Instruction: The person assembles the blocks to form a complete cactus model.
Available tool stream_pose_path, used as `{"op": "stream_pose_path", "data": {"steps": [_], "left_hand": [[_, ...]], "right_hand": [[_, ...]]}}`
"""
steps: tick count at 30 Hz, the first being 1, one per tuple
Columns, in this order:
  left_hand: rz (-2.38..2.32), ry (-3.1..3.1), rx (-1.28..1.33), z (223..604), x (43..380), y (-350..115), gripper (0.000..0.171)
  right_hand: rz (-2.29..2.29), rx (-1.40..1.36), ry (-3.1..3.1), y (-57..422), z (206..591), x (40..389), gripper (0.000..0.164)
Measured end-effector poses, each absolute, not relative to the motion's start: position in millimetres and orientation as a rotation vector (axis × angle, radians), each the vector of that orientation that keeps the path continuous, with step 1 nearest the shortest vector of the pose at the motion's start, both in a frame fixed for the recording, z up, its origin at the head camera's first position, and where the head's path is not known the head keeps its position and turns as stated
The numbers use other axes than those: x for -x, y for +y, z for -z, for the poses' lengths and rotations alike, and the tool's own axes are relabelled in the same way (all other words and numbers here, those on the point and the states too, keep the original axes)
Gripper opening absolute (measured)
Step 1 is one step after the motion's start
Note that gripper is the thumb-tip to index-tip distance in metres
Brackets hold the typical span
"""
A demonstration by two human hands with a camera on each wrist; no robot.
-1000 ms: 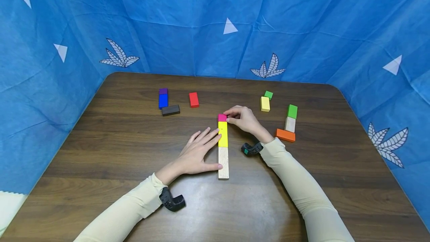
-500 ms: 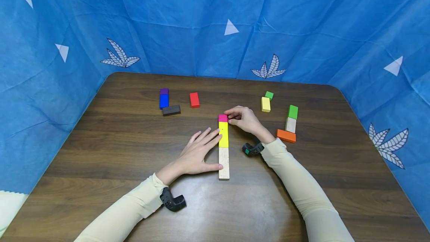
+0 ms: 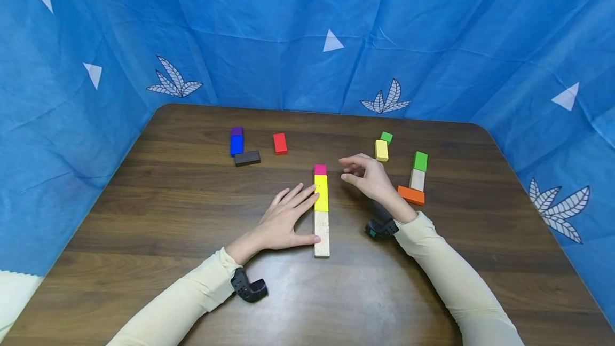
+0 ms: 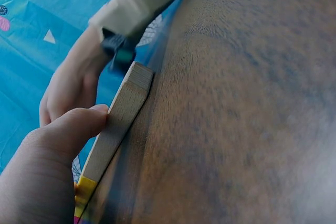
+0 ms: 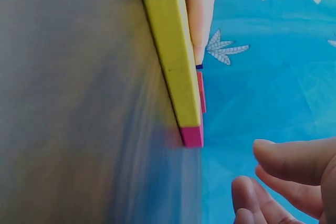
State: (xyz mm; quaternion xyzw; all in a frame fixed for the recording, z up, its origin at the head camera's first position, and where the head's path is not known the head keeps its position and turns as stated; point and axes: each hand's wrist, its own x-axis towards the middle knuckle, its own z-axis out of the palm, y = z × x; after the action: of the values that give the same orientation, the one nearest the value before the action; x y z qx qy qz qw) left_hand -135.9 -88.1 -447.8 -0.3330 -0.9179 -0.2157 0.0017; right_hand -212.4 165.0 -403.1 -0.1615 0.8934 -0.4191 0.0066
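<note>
Three blocks form a straight row on the table: a pink block [image 3: 320,170] at the far end, a long yellow block [image 3: 322,199], and a longer plain wooden block [image 3: 322,226] nearest me. Along the row's left side lies my left hand [image 3: 276,223], fingers spread, fingertips at the yellow block. Its thumb rests against the wooden block, as the left wrist view also shows. To the right of the pink block, apart from it, my right hand [image 3: 372,179] hovers with loosely bent fingers. Nothing is between its thumb and fingers in the right wrist view.
Back left are a purple block [image 3: 237,131], a blue one [image 3: 237,145], a black one [image 3: 247,158] and a red one [image 3: 280,144]. Toward the right lie a pale yellow block [image 3: 381,150], green blocks [image 3: 420,161], a whitish block [image 3: 417,180] and an orange block [image 3: 410,195].
My right hand has let go of the pink block's side and drawn back to the right. My left hand and the row stay as they were.
</note>
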Motion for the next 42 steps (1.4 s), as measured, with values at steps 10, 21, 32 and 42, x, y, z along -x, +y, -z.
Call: {"op": "stream_pose_path", "data": {"steps": [10, 21, 32, 42], "left_hand": [[0.643, -2.902, 1.043, 449.1, 136.0, -87.1, 0.095], [0.639, -2.899, 1.041, 448.1, 136.5, -84.7, 0.095], [0.653, -2.9, 1.042, 449.2, 136.5, -84.9, 0.095], [0.644, -2.886, 1.042, 449.4, 136.5, -87.0, 0.095]], "right_hand": [[1.398, 0.465, 2.973, 234.3, 408.1, 172.4, 0.037], [1.549, 0.007, 2.976, 309.5, 417.1, 148.9, 0.044], [1.497, -0.065, 2.773, 324.4, 422.4, 147.6, 0.058], [1.396, -0.022, 2.8, 323.7, 425.4, 152.1, 0.05]]}}
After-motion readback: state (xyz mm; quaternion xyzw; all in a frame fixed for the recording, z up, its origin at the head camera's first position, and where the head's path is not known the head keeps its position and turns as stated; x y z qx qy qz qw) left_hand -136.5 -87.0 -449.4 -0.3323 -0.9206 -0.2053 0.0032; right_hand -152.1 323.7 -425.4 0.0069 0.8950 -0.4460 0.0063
